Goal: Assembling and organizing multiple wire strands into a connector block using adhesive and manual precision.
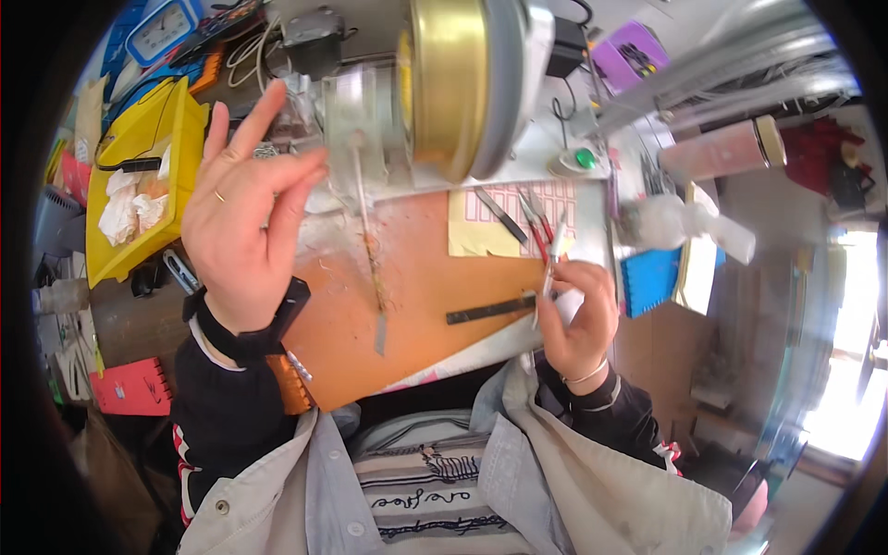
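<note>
My left hand (242,217) is raised over the left side of the orange work mat (416,268). Its thumb and forefinger are pinched together while the other fingers stretch up; whatever may be between the tips is too small to make out. Low over the mat's right side, my right hand (583,319) grips a slim white pen-like tool (552,259), its tip pointing away from me. Just beyond lie red-handled tweezers or pliers (539,239) and a dark-handled blade (500,215) on yellow paper (467,236). A dark flat bar (486,311) rests left of my right hand.
A gold-rimmed wheel (449,88) stands at the back. Left is a yellow bin (139,245) with crumpled tissues. A thin, long-handled tool (368,245) crosses the mat. On the right are a clear bottle (661,220), a pink bottle (717,151) and a blue notebook (649,280).
</note>
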`<state>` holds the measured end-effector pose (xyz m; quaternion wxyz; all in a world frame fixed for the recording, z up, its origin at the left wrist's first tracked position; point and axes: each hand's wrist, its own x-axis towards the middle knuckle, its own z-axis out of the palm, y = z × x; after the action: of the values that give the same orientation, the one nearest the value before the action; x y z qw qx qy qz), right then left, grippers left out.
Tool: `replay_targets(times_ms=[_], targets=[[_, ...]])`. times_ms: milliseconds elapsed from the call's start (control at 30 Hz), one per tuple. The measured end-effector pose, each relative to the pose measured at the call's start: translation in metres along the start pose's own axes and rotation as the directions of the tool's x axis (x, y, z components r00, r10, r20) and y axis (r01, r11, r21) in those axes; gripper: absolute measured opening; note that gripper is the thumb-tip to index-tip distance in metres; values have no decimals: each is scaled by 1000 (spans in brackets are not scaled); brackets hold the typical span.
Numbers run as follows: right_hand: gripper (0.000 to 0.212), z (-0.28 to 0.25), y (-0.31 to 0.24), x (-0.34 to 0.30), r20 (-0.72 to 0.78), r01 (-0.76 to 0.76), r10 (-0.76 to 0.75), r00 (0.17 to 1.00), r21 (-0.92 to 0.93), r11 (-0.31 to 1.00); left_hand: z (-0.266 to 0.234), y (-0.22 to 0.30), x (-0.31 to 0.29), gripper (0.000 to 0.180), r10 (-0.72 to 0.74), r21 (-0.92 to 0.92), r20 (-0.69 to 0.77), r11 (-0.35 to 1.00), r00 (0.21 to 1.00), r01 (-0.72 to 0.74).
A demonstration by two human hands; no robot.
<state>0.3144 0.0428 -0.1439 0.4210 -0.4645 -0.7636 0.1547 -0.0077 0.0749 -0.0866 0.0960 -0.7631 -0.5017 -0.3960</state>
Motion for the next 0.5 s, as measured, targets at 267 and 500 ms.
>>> replay_targets(times_ms=[267,500], targets=[[43,-20,-8,4,258,-198,284,924,-311,929,7,3,1,13,57,-64,-62,996,996,-61],[48,-28,-4,8,213,-164,247,945,-344,925,5,-1,-2,11,57,-54,-98,997,994,-63]])
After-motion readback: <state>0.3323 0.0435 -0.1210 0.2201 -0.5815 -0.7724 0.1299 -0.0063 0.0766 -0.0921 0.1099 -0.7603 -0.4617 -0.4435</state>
